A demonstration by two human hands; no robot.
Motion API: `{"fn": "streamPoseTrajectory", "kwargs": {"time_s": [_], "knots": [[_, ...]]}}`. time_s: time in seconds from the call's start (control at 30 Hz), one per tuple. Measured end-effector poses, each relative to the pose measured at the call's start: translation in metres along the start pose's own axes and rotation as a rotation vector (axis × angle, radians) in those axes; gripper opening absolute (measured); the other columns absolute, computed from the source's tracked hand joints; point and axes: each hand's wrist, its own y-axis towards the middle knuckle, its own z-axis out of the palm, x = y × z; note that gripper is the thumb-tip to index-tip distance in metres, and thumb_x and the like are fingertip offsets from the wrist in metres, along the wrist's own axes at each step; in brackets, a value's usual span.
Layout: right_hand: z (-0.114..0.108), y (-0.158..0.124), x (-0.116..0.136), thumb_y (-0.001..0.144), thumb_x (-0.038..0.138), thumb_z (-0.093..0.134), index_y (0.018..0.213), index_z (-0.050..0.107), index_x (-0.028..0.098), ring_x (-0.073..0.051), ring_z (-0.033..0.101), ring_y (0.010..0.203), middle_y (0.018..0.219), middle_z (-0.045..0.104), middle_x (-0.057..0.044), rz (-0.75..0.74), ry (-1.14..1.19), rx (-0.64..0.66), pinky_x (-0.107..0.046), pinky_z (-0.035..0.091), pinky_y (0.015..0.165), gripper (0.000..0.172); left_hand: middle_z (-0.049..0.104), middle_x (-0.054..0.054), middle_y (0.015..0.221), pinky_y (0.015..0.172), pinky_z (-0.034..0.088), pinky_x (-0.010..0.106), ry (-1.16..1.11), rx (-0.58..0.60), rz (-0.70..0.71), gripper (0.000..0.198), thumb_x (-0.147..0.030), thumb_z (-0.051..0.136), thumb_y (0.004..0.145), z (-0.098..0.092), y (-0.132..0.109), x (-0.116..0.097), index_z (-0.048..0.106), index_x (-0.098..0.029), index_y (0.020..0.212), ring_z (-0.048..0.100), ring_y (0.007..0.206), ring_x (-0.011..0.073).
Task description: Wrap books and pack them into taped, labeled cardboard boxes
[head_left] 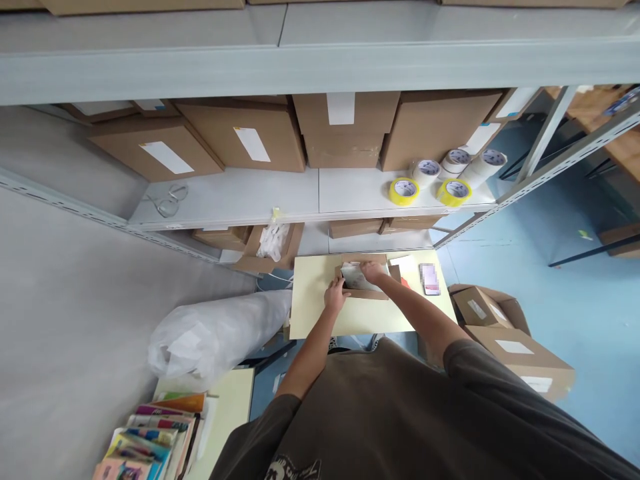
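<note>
A small cardboard box point(365, 294) with its flaps up stands on the pale yellow table point(315, 320) in front of me. Inside it lies a flat whitish wrapped packet point(354, 275). My left hand point(335, 295) grips the box at its near left corner, thumb toward the inside. Curled over the packet's upper right part is my right hand point(373, 271); its fingertips are partly hidden. A phone point(429, 279) and a white paper point(403, 263) lie to the right of the box, with a small red item point(405, 283) close to the right forearm.
Above the table, a grey shelf point(240, 193) bears cartons point(345, 143), yellow tape rolls point(403, 191), white rolls point(426, 172) and glasses point(170, 200). A large white plastic bag point(220, 333) stands left, books point(150, 433) lower left. Cartons point(520, 353) sit on the floor at right.
</note>
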Motion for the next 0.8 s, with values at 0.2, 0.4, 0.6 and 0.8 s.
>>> {"fn": "streamPoseTrajectory", "kwargs": {"time_s": [0.2,0.4,0.6,0.8], "knots": [[-0.002,-0.013,0.005,0.100,0.008,0.046,0.137,0.065,0.013,-0.036,0.052,0.144,0.137,0.070,-0.024,-0.135,-0.460,0.144,-0.047,0.052,0.108,0.041,0.057,0.009,0.158,0.110,0.048,0.036,0.072,0.040,-0.029,0.012,-0.028,0.078,0.094,0.004,-0.003,-0.005,0.077,-0.025,0.106,0.060,0.135,0.0262],[-0.008,-0.019,0.014,0.100,0.005,0.041,0.141,0.063,0.014,-0.033,0.053,0.139,0.138,0.069,-0.021,-0.221,-0.592,0.130,-0.043,0.051,0.108,0.047,0.068,0.008,0.142,0.098,0.051,0.032,0.057,0.028,-0.091,0.008,-0.030,0.077,0.095,0.007,-0.006,-0.007,0.078,-0.024,0.099,0.069,0.118,0.0236],[-0.027,-0.010,0.003,0.100,0.022,0.059,0.150,0.061,0.018,-0.033,0.058,0.136,0.139,0.069,-0.019,-0.239,-0.426,0.140,-0.042,0.050,0.112,0.050,0.074,0.008,0.127,0.093,0.051,0.031,0.044,0.004,-0.126,0.014,-0.036,0.076,0.096,0.000,-0.008,-0.009,0.079,-0.022,0.098,0.072,0.110,0.0239],[-0.007,-0.014,-0.006,0.101,0.031,0.064,0.138,0.072,0.018,-0.033,0.065,0.129,0.132,0.074,-0.018,-0.222,-0.415,0.230,-0.041,0.053,0.107,0.040,0.074,0.007,0.130,0.090,0.051,0.029,0.064,0.020,-0.153,0.012,-0.033,0.075,0.096,0.005,-0.019,-0.007,0.079,-0.024,0.103,0.071,0.111,0.0229]]}}
